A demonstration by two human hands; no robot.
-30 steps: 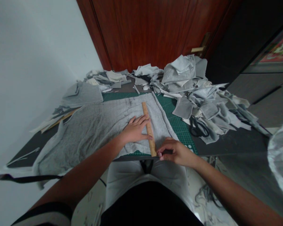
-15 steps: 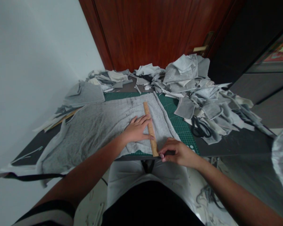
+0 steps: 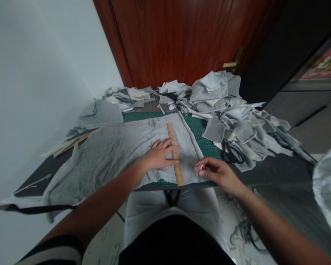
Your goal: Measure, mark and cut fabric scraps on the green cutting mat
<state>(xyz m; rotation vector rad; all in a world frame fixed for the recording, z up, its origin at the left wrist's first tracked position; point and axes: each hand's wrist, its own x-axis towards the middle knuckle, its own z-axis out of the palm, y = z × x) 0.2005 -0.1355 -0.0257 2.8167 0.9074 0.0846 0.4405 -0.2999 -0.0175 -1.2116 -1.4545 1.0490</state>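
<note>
Grey knit fabric [image 3: 121, 147] is spread over a green cutting mat [image 3: 209, 148], with its hemmed edge at the right. A wooden ruler [image 3: 170, 129] lies across the fabric, its near end at the table's front edge. My left hand [image 3: 160, 154] is flat with fingers spread, pressing on the fabric and ruler. Right of the ruler, my right hand [image 3: 216, 172] pinches a small pale pink piece of tailor's chalk [image 3: 198, 169] just above or on the cloth; whether it touches, I cannot tell.
Black-handled scissors [image 3: 231, 152] lie beside a heap of grey and white fabric scraps [image 3: 244, 129] at the right. More scraps [image 3: 127, 97] line the back, and a folded grey cloth [image 3: 105, 115] is at the left. A red wooden door [image 3: 168, 40] stands behind.
My right hand has moved right and slightly up, away from the ruler's near end, still pinching the chalk. My left hand stays on the ruler. The view has tilted slightly.
</note>
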